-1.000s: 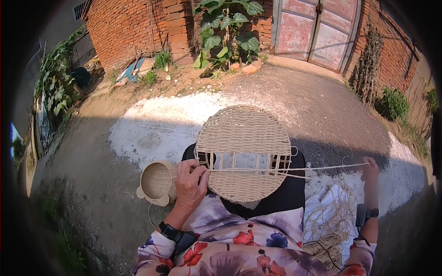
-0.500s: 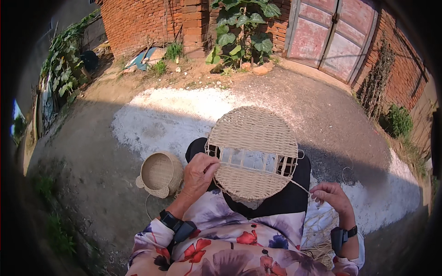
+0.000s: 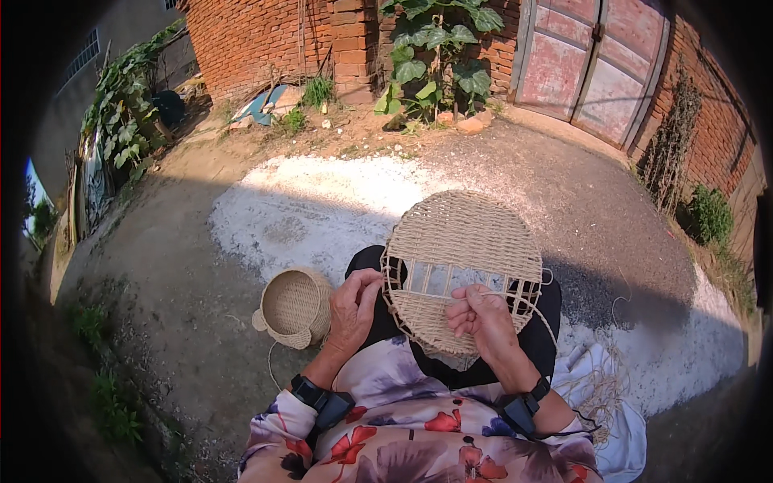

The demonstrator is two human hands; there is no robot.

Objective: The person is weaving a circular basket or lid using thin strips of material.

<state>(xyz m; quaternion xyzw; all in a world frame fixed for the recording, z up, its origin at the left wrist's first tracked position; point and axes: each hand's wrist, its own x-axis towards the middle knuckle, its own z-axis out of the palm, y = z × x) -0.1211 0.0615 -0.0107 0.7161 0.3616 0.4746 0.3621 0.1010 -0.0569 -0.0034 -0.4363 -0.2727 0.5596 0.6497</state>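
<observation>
A round woven basket piece rests on my lap, its weave tan and close at the far and near sides. Across its middle runs a gap where only bare strands show. My left hand is closed at the left rim, thumb and fingers pinched on the edge. Over the near woven part, my right hand is closed with a tan cord pinched between thumb and finger. From there the cord goes to the right side of the piece and hangs in a loop beyond the rim.
A small woven basket with rounded tabs lies on the ground at my left, a cord trailing from it. Loose tan strands lie on a white cloth at my right. Ahead stand a brick wall, leafy plants and a red metal door.
My right hand has moved left and inward, from outside the right rim to over the piece, still pinching the cord. The cord, stretched taut before, now loops slack. My left hand stays at the left rim.
</observation>
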